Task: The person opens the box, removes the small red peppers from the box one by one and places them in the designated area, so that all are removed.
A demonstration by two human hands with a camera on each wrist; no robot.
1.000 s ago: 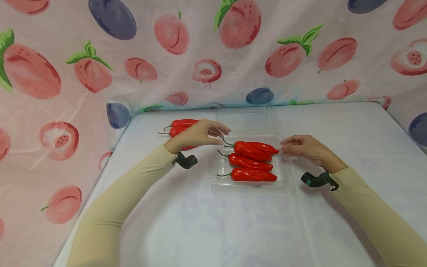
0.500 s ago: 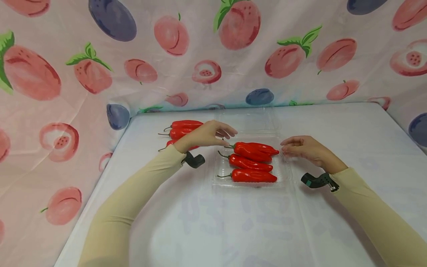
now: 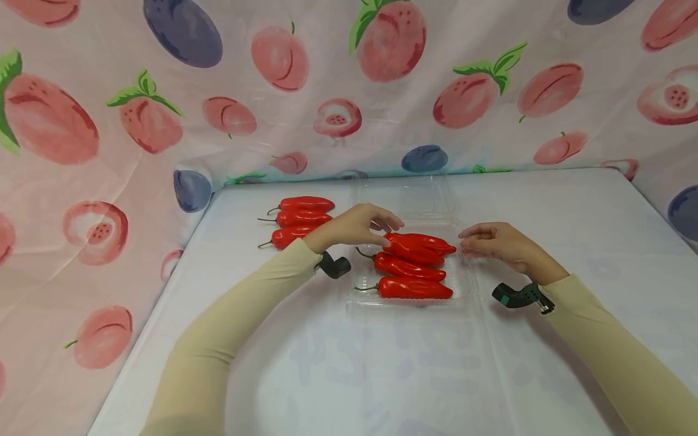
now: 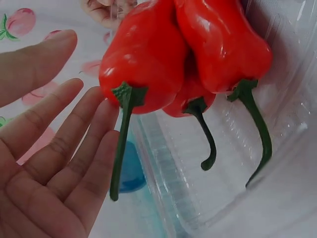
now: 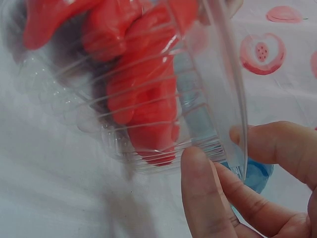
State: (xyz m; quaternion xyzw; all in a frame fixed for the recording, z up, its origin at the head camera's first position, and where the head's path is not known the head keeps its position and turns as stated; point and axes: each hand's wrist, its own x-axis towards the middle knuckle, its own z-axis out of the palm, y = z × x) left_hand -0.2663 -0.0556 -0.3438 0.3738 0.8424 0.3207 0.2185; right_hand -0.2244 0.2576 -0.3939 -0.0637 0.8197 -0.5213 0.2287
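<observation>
on white table point(image 3: 382, 375), left fingers point(image 4: 62, 141) spread by peppers point(image 4: 143, 59), right fingers point(image 5: 200, 188) pinching clear box point(image 3: 462, 281).

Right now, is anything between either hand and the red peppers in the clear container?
For the right hand, yes: in its wrist view, the ribbed side wall of the clear container stands between it and the red peppers. For the left hand, nothing visible does: it is right beside the nearest pepper.

Peppers point(image 3: 415, 287) are red, stems point(image 4: 122, 148) green, container point(image 3: 409, 304) clear. Backdrop point(image 3: 382, 100) is pale pink, printed with red and blue fruit point(image 3: 391, 42). Sleeves point(image 3: 616, 345) are beige, table point(image 3: 409, 369) white.
</observation>
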